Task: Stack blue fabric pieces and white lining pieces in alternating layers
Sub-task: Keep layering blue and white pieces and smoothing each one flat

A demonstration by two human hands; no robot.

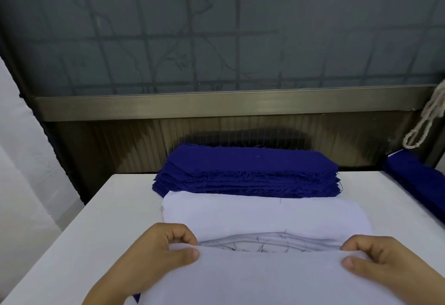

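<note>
A thick stack of blue fabric pieces point(248, 172) lies at the far side of the white table. In front of it sits a pile of white lining pieces point(262, 215). My left hand point(154, 254) and my right hand point(380, 259) each pinch the far edge of one white lining piece point(269, 278), thumb on top and fingers curled behind. That piece is lifted toward me, above the pile. A small blue corner point(137, 297) shows under it near my left wrist.
The white table point(91, 227) drops off on the left, next to a white wall. A second blue fabric stack point(416, 184) lies at the right edge. A knotted white cord point(428, 121) hangs at the right. A ribbed panel and a window stand behind.
</note>
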